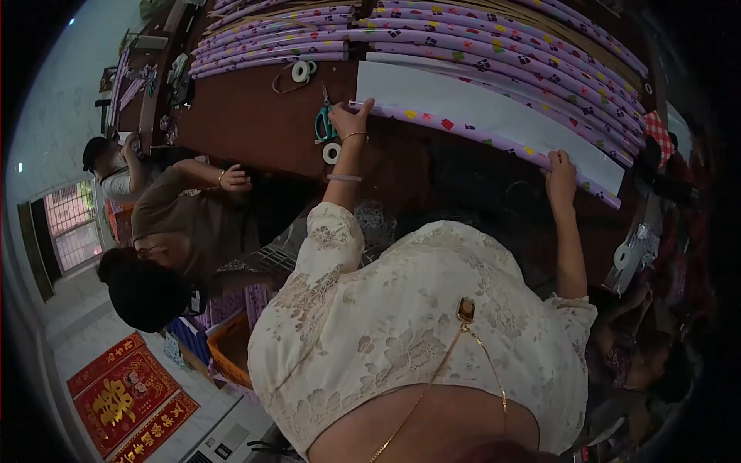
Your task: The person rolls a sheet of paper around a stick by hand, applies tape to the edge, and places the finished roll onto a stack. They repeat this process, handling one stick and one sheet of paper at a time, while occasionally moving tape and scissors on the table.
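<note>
While the left hand [351, 121] grips one end of a slim lilac patterned paper roll [463, 129] on the dark brown table [239, 112], the right hand [562, 176], well apart, clasps it nearer the other end, beside flat white paper [432, 90]

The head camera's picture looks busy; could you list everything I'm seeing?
Front roll: 1, lilac patterned, under both hands
White sheet: 1, white, just beyond it
Other rolls: over ten, lilac patterned, far side
Table: 1, dark reddish-brown, beneath these
Scissors: 1 pair, teal handles, by left hand
White rings: at least three, white, table and right edge
Checked cloth: 1, red-white, right
Co-workers: two, brown and pale tops, left
Window: 1, barred, left
Red panels: several, red-gold, lower left
Dark edges: unclear
Lace top: 1, cream, wearer
Left hand: 1, bare, roll's left end
Right hand: 1, bare, towards roll's right end
</note>
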Demonstrator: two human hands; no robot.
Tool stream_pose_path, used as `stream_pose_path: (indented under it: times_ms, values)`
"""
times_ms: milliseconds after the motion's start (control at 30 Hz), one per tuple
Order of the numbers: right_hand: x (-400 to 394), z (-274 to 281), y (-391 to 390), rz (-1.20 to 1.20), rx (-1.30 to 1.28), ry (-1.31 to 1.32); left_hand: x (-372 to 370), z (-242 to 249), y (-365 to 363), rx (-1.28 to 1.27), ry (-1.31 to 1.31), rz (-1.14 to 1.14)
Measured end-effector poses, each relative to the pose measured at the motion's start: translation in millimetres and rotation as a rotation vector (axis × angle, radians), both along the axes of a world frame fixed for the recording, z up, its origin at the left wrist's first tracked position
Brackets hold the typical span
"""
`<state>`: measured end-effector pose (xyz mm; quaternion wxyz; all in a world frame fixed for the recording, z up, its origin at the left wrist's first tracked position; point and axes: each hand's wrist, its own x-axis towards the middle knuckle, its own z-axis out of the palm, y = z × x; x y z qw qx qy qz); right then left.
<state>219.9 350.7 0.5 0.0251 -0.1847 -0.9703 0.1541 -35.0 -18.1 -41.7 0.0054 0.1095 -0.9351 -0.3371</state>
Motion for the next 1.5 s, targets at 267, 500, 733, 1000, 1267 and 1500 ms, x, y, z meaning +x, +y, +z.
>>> stream_pose_path:
  times_ms: [267, 500, 733, 1000, 1267, 1500]
  values:
    - [4, -10, 1, -0.03, 0.006, -0.003, 0, -13, -3, 0.019, 0.034, -0.049]
    - [4, -12, 1, -0.007, 0.051, 0.007, 3, -1, 0, 0.077, 0.04, -0.042]
    - [11, -24, 0, -0.075, 0.123, -0.007, 1, -18, -6, -0.041, 0.092, -0.082]
    - [10, -28, -2, -0.149, 0.1, 0.014, 6, 1, -6, 0.041, 0.038, -0.086]
    - [14, -21, -4, -0.101, 0.049, -0.01, 27, 8, -7, -0.421, 0.439, -0.334]
    - [16, -28, 5, -0.073, 0.011, 0.007, 30, 31, 30, -0.255, 0.244, -1.125]
